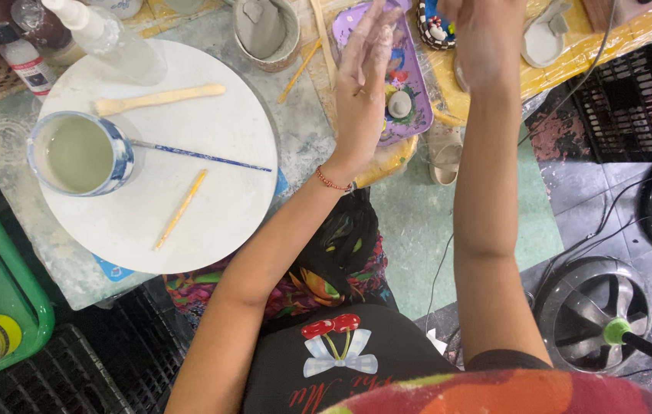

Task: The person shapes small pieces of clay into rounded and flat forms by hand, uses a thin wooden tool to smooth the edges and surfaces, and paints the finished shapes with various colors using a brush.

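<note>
Two hands: both raised above the work area, dusted with pale clay residue.
Left hand (364, 84): flat and open, fingers straight and together, holding nothing; a red bead bracelet (333, 182) at the wrist.
Right hand (483, 38): partly cut off by the far edge; whether it holds anything, I cannot tell.
Purple tray (410, 77): just beyond the left hand, between both hands, carrying a small grey clay lump (399, 103).
Round white board (188, 199): left of the hands, well apart.
On the board: blue-and-white cup (80, 153) of cloudy water, blue-handled brush (203, 156), two wooden sticks.
Near right: fan (594, 310) on the floor.
</note>
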